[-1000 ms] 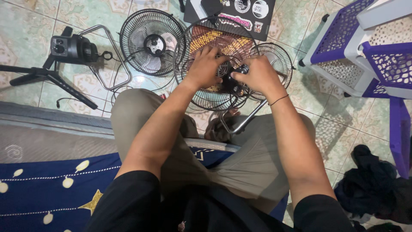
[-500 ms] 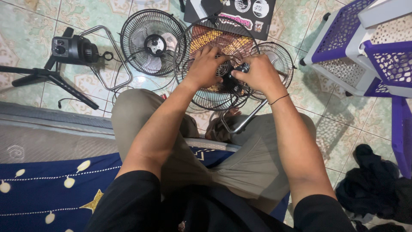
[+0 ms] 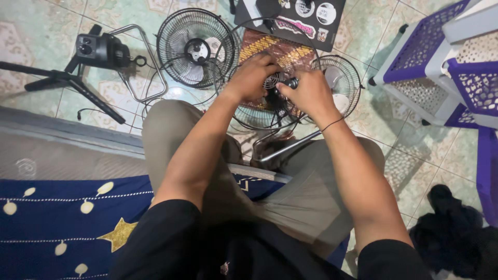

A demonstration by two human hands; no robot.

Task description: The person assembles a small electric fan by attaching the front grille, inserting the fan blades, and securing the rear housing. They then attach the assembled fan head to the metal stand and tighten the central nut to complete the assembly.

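Landmark: the fan motor housing (image 3: 275,96), a small black unit held over the tiled floor (image 3: 31,36), just ahead of the person's knees.
Left hand: the left hand (image 3: 254,78) lies on the motor housing's left side, fingers curled over its vented face and closed on it.
Right hand: the right hand (image 3: 311,93) is wrapped around the motor housing's right side, thumb and fingers pinched on a small black knob (image 3: 292,82) at its top.
Wire grille: a round wire fan guard (image 3: 254,111) sits right behind and under the motor housing, touching it.
Second grille: another fan guard (image 3: 194,46) lies on the floor to the left of the motor housing, near it.
Third grille: a smaller fan guard (image 3: 337,78) lies just right of the motor housing.
Other fan body: a black motor unit (image 3: 101,50) on a bent metal stand lies well left of the motor housing.
Crates: purple and white plastic baskets (image 3: 430,62) stand well to the right of the motor housing.
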